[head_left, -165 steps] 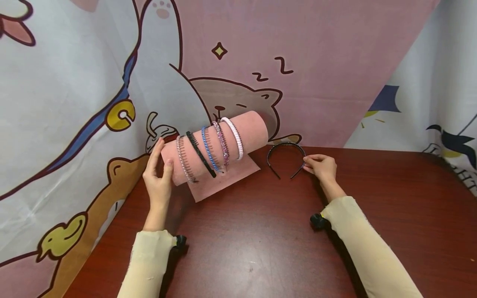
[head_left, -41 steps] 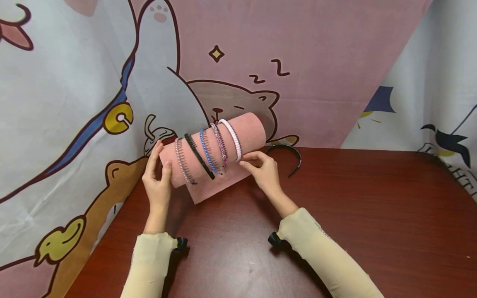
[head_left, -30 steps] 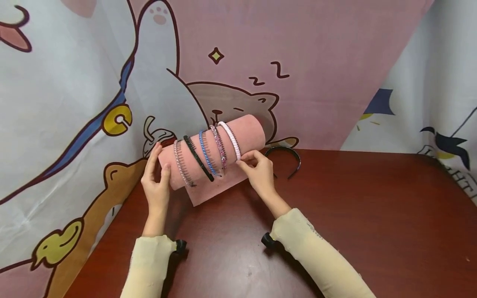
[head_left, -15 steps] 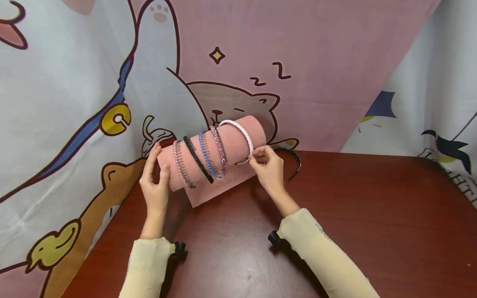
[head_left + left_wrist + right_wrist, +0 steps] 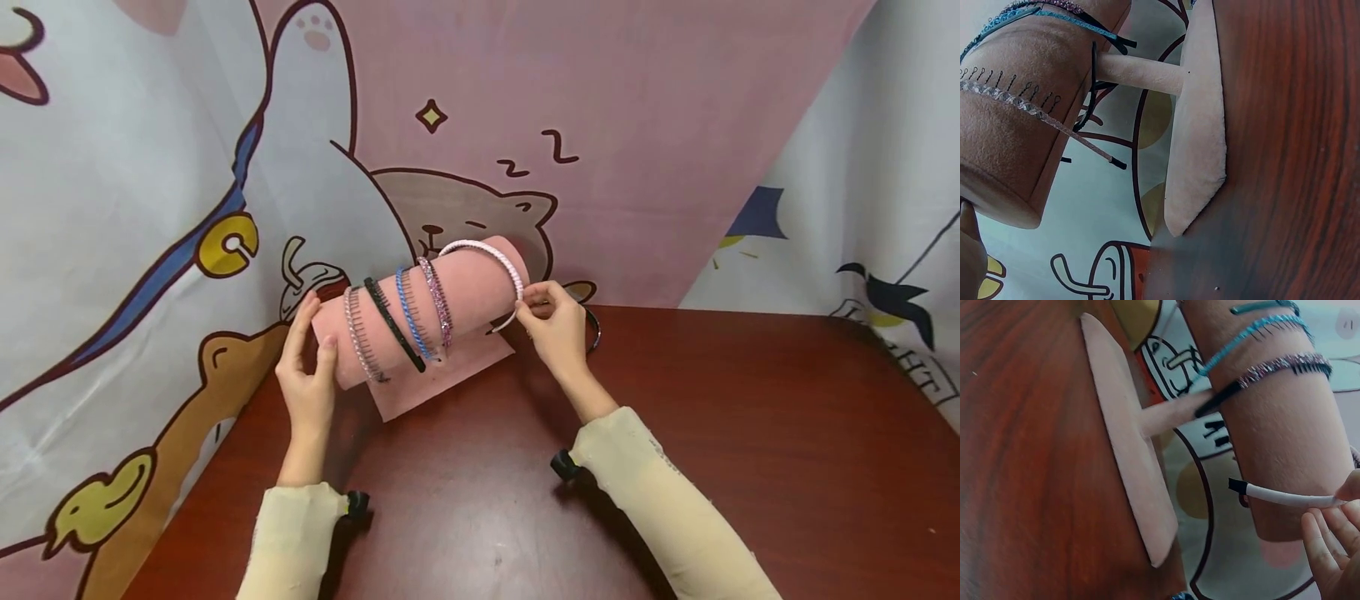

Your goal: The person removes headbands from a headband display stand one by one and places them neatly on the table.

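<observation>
A pink plush headband stand (image 5: 476, 292) has a padded roll on a short post over a flat base (image 5: 1129, 444). My left hand (image 5: 307, 396) grips the roll's left end, thumb in front and fingers behind. With thumb and fingers my right hand (image 5: 558, 329) pinches a white wrapped headband (image 5: 495, 252) by its near side. That headband arches over the roll's right end, its dark-tipped end hanging below in the right wrist view. Further left on the roll are a pink glitter headband (image 5: 437, 302), a blue one (image 5: 409, 312), a black one (image 5: 393, 325) and a pale clear-beaded one (image 5: 358, 333).
Another dark headband (image 5: 596, 332) lies on the brown table (image 5: 712, 417) behind my right hand, mostly hidden by it. A cartoon-printed cloth (image 5: 637, 150) hangs close behind the stand and along the left side.
My right hand left the dark headband on the table, took hold of the white headband and slid it right along the roll, its arch now wider. My left hand stays on the stand.
</observation>
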Motion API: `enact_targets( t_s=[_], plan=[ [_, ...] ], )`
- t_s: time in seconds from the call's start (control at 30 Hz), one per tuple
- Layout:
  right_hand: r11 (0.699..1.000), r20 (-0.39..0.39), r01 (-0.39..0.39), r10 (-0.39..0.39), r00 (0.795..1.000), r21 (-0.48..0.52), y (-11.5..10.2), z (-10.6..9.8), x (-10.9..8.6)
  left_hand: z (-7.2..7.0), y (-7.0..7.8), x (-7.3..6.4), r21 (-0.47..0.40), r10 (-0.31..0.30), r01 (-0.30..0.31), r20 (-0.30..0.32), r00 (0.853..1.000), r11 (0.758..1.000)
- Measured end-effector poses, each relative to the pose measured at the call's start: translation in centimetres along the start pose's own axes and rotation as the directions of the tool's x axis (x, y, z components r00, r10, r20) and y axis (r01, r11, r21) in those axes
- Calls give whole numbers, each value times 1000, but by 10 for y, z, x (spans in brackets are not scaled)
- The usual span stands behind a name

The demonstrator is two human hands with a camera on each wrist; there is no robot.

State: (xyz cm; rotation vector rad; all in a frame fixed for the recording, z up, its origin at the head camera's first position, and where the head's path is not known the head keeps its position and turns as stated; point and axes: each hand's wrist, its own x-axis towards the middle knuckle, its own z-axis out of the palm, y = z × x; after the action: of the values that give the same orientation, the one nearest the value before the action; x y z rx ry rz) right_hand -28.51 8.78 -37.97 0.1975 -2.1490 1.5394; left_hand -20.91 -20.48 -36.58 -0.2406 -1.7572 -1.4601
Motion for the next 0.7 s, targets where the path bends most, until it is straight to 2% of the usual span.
enact_targets(
  t_s=[0.3,0.53,0.7],
  plan=[
    [998,-34,0,-2,999,-70,1,-13,15,-1,-1,2,20,14,-14,20,1000,1000],
    [992,-46,-46,41,998,-113,11,-19,29,-3,-1,2,27,18,-18,5,1000,999],
    [991,-58,-94,89,994,-93,16,-23,38,-3,-2,3,20,17,-17,18,1000,1000]
  ],
)
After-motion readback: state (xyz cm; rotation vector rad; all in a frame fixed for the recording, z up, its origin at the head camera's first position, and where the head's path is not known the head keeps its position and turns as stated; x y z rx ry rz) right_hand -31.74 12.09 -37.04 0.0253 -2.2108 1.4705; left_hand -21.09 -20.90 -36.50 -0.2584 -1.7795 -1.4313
